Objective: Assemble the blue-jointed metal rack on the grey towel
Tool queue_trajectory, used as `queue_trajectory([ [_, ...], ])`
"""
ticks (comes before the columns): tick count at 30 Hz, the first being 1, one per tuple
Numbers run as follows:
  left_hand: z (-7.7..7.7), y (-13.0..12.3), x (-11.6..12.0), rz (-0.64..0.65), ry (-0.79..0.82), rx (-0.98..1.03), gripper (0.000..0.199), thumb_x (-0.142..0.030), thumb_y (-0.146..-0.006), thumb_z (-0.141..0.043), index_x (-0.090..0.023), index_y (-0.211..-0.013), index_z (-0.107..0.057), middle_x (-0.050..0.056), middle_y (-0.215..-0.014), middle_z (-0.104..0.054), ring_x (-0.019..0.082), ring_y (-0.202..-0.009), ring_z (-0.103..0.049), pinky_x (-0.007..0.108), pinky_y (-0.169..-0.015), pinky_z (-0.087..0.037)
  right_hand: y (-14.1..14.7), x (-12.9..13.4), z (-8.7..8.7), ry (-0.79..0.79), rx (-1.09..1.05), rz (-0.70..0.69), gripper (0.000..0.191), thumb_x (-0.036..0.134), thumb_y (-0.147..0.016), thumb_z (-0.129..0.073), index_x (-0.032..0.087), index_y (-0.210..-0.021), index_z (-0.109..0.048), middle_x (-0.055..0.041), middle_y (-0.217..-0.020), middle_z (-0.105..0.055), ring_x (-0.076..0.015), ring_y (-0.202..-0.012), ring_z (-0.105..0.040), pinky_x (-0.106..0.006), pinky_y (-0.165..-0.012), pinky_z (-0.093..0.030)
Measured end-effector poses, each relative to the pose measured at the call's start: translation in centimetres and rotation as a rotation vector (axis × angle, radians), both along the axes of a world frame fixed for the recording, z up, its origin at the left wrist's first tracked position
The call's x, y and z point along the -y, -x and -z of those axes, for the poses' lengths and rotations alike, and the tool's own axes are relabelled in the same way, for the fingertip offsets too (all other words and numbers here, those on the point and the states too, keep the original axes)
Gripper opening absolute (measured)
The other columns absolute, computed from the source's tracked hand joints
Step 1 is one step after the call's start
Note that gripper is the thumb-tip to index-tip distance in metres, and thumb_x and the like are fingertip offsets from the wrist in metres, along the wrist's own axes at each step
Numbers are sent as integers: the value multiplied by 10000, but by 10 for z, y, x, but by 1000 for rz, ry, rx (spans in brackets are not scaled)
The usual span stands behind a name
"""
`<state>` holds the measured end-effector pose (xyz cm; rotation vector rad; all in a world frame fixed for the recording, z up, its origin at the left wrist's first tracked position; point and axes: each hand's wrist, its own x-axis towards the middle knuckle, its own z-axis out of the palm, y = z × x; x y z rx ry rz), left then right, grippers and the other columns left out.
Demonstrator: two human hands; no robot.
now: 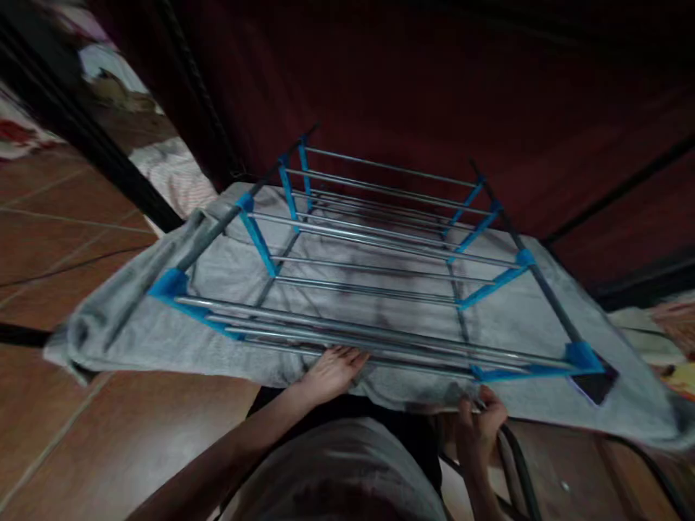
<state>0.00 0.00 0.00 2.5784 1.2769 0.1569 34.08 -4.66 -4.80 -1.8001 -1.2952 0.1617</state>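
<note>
In the head view, a tiered rack of metal tubes and blue plastic connectors is seen lying on a cloth-covered table, directly beyond both hands. Its cross tubes are run from left to right in front of the hands, while its dark posts are pointed away from them; which of the two directions is longer cannot be judged in this wide view. The nearest tubes are approached most closely by the left hand, which is laid palm down with fingers together and only slightly bent, its fingertips at the lowest of these tubes; whether that tube is gripped or merely touched cannot be told. The right hand is held at the table's near edge with fingers curled and thumb set apart; whether anything is pinched there cannot be made out. The inner end of the near right connector is placed just beyond the right hand, and the near left connector well out to the left of the left hand. A dark phone-like slab is found to the right of the right hand, partly overlapped by the near right connector.
</note>
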Motion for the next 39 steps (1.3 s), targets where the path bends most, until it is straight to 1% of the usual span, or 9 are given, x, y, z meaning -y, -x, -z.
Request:
queue_trajectory([
  [6, -4, -3, 7, -58, -7, 33, 542, -62, -860, -540, -168, -1391, -518, 123, -1263, -643, 247, -1144, -609, 362, -1029, -433, 49, -14, 6, -111, 413, -461, 327, 309, -981, -450, 167, -1249, -571, -156, -1208, -607, -304, -1150, -529, -493, -986, -394],
  [11, -4, -3, 9, -71, -55, 100, 527, -62, -876, -530, -190, -1387, -516, 92, -1268, -644, 219, -1180, -593, 342, -1060, -424, 79, -40, 6, -39, 617, -699, 355, 193, -987, -421, 211, -1318, -549, -95, -1139, -680, -256, -1031, -588, -489, -1014, -369],
  [15, 1, 12, 29, -84, -260, 238, 468, -55, -896, -490, -193, -1339, -556, 92, -1328, -624, 210, -1276, -530, 372, -1134, -373, 74, -49, 11, -15, 620, -737, 381, 177, -972, -429, 225, -1322, -571, -89, -1138, -689, -262, -1021, -594, -430, -896, -425],
  [18, 7, 43, 52, -235, -412, 346, 414, -36, -900, -450, -224, -1222, -629, 84, -1214, -672, 198, -1158, -593, 380, -1073, -427, 71, -50, 13, -16, 613, -741, 346, 208, -984, -440, 216, -1293, -594, -92, -1125, -693, -264, -1005, -597, -420, -879, -427],
  [22, 16, 107, 68, -846, -550, 559, 209, -163, -921, -497, -210, -1081, -624, 82, -1077, -641, 215, -1043, -603, 382, -945, -499, 73, -50, 11, -7, 603, -739, 320, 236, -1009, -423, 212, -1276, -599, -90, -1106, -700, -264, -993, -597, -420, -879, -421],
  [24, 21, 138, 65, -1132, -554, 676, 262, -240, -900, -520, -193, -1153, -566, 105, -1133, -605, 237, -1068, -589, 407, -929, -513, 73, -51, 9, -4, 590, -748, 311, 254, -1017, -421, 208, -1268, -600, -89, -1115, -700, -264, -1004, -598, -424, -890, -419],
  [25, 25, 151, 61, -1195, -505, 722, 334, -269, -880, -533, -187, -1204, -535, 116, -1170, -596, 243, -1069, -592, 415, -923, -520, 74, -51, 8, -1, 579, -754, 309, 263, -1020, -420, 209, -1266, -600, -88, -1120, -700, -262, -1009, -600, -424, -894, -419],
  [30, 40, 176, 43, -1200, -198, 800, 354, -343, -811, -518, -154, -1104, -576, 135, -1069, -669, 287, -1011, -640, 473, -952, -504, 73, -49, 9, 13, 516, -771, 317, 297, -1034, -402, 223, -1275, -595, -74, -1110, -707, -247, -1002, -610, -413, -888, -419],
  [39, 30, 163, 43, -1248, -214, 716, 269, -338, -838, -471, -164, -994, -603, 142, -968, -707, 309, -941, -664, 455, -882, -512, 69, -49, 11, 17, 517, -766, 326, 309, -1027, -421, 212, -1273, -612, -65, -1063, -716, -238, -965, -610, -404, -879, -410],
])
